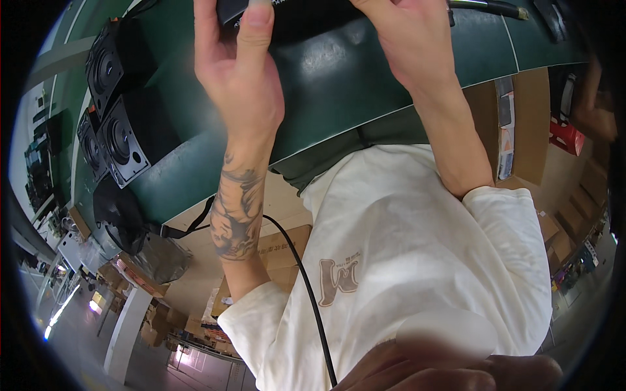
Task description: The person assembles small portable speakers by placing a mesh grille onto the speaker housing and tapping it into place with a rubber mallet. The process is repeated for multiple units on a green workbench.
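At the top edge of the head view, my left hand (pixel 244 81) is closed on a glossy black box-shaped thing (pixel 303 21), its thumb pressed along the near side. Most of that thing lies beyond the picture, so its exact kind is unclear. My right hand (pixel 417 42) is at its right end, thumb side toward it. The right fingertips are cut off by the top edge, hiding their grip. Beneath both hands spreads a dark green table top (pixel 326 98).
Several black speakers (pixel 124 140) stand at the table's left. A thin black rod-like thing (pixel 489 8) lies far right. Below the table's right edge is an open cardboard box (pixel 531 130), beside something red (pixel 566 137). A black cable (pixel 306 280) hangs across my front.
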Motion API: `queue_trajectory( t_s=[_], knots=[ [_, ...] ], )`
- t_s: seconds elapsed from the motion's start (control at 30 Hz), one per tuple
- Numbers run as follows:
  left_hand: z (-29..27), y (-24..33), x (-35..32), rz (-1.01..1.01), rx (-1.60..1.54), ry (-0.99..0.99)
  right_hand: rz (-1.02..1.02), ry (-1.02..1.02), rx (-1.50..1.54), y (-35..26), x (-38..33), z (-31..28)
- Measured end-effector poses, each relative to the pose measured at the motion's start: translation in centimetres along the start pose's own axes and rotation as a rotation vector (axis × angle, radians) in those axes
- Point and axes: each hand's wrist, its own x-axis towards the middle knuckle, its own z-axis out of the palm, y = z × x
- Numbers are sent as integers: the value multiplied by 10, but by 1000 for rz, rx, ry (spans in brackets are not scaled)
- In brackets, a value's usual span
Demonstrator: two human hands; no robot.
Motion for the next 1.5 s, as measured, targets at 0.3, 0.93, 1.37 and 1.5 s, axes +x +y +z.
queue_trajectory(
  t_s=[0.3, 0.93, 1.37, 1.5],
  knots=[
    [1, -2, -2, -32, -119, -5, -48, -63, -58, 1, 2, -4],
    [11, 9, 6, -72, -77, 4, 112, -44, 93, -16, 6, 3],
    [8, -7, 6, 35, -91, 72, 37, 24, -35, -6, 7, 8],
    [-5, -14, 11, -4, -15, 89, 32, 10, -29, 5, 10, 0]
  ],
)
